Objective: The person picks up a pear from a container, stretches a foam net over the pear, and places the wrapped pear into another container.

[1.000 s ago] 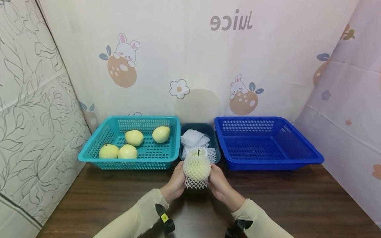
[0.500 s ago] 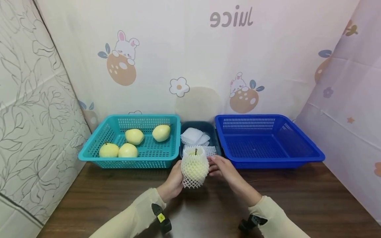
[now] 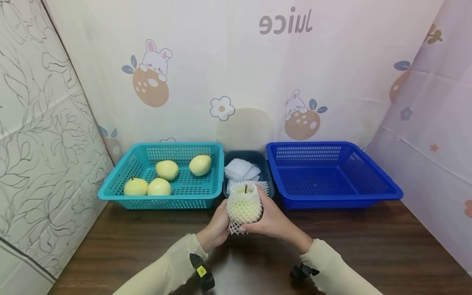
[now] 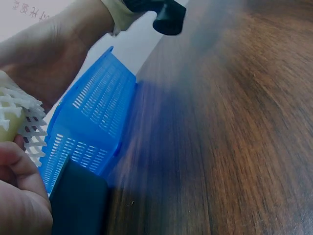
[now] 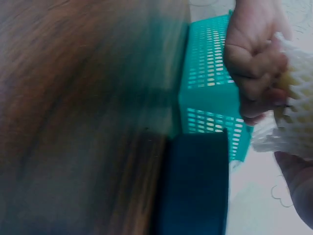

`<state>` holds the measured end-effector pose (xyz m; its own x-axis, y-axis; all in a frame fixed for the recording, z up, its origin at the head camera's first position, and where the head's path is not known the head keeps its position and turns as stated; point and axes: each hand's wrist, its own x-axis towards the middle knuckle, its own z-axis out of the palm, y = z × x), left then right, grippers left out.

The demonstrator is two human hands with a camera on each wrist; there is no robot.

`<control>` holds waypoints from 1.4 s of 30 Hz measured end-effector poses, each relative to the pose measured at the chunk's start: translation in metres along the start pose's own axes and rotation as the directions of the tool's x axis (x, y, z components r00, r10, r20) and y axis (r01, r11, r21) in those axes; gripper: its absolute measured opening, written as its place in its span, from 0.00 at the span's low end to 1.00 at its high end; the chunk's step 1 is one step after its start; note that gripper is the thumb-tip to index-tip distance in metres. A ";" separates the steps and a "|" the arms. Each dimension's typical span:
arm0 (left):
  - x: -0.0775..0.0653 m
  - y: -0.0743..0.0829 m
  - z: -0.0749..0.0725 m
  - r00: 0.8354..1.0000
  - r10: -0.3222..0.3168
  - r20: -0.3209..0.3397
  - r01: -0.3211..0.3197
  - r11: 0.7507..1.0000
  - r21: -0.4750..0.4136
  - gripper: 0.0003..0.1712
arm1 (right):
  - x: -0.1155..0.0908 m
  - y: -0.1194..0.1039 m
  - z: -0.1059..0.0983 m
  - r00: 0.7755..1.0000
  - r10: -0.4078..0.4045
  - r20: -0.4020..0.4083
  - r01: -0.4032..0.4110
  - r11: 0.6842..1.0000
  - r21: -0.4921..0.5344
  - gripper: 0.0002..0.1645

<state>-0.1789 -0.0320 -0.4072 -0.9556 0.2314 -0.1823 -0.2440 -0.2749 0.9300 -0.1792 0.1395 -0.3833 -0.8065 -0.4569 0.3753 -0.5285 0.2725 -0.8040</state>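
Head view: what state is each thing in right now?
Round pale-yellow fruit: held, stem up.
White foam net: stretched around that fruit, top open.
Left hand: gripping the netted fruit.
Right hand: gripping it too.
Four other pale-yellow fruits: bare.
Turquoise perforated plastic basket: upright, holding those four.
Loose white foam nets: piled up, partly hidden.
Dark teal plastic tray: upright, holding the loose nets.
Blue perforated plastic basket: upright, open-topped.

Dark wood-grain table [image 3: 368, 246], pale back wall [image 3: 243, 61] (rabbit-printed)
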 end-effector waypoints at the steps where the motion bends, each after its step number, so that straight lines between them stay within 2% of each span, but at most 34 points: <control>1: 0.000 0.000 0.000 1.000 0.000 0.000 0.000 1.000 0.002 0.22 | -0.001 0.001 0.001 1.000 -0.010 -0.013 0.010 1.000 0.001 0.63; 10: 0.002 -0.003 0.000 0.999 -0.032 0.003 0.032 0.999 0.000 0.23 | -0.001 0.002 0.004 0.999 -0.022 -0.047 0.022 1.000 -0.003 0.60; 17: 0.000 -0.002 0.000 0.997 -0.082 0.015 0.082 0.996 -0.019 0.26 | 0.001 -0.031 0.001 0.997 -0.065 -0.047 0.063 0.997 -0.040 0.55; 23: 0.000 0.008 -0.002 0.993 -0.092 0.080 0.092 0.996 0.004 0.28 | 0.007 -0.044 -0.008 0.995 -0.094 -0.034 0.091 0.992 -0.084 0.54; 27: -0.002 0.017 -0.004 0.986 -0.074 0.147 0.068 0.996 0.049 0.23 | 0.016 -0.050 -0.021 0.994 -0.095 -0.045 0.091 0.991 -0.096 0.55; 29: -0.003 0.023 -0.005 0.985 -0.061 0.160 0.052 0.997 0.060 0.19 | 0.022 -0.044 -0.031 0.994 -0.097 -0.053 0.091 0.990 -0.107 0.57; 33: -0.006 0.039 -0.008 0.993 -0.020 0.120 0.008 0.995 0.096 0.13 | 0.034 -0.030 -0.058 0.995 -0.083 -0.057 0.075 0.988 -0.134 0.62; 37: -0.006 0.057 -0.021 0.995 0.080 0.055 -0.087 0.984 0.158 0.14 | 0.046 -0.034 -0.090 0.998 0.016 -0.064 -0.026 0.987 -0.161 0.64; 40: -0.003 0.070 -0.035 0.982 0.186 0.010 -0.182 0.946 0.268 0.14 | 0.054 -0.035 -0.118 0.992 0.091 -0.083 -0.108 0.969 -0.222 0.64; 42: -0.001 0.077 -0.046 0.969 0.246 -0.003 -0.227 0.899 0.374 0.15 | 0.060 -0.035 -0.135 0.987 0.124 -0.100 -0.148 0.948 -0.281 0.62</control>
<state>-0.2043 -0.0962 -0.3505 -0.9868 0.1537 0.0513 0.0595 0.0493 0.9970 -0.2447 0.2172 -0.2700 -0.8884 -0.3323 0.3166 -0.4563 0.5640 -0.6882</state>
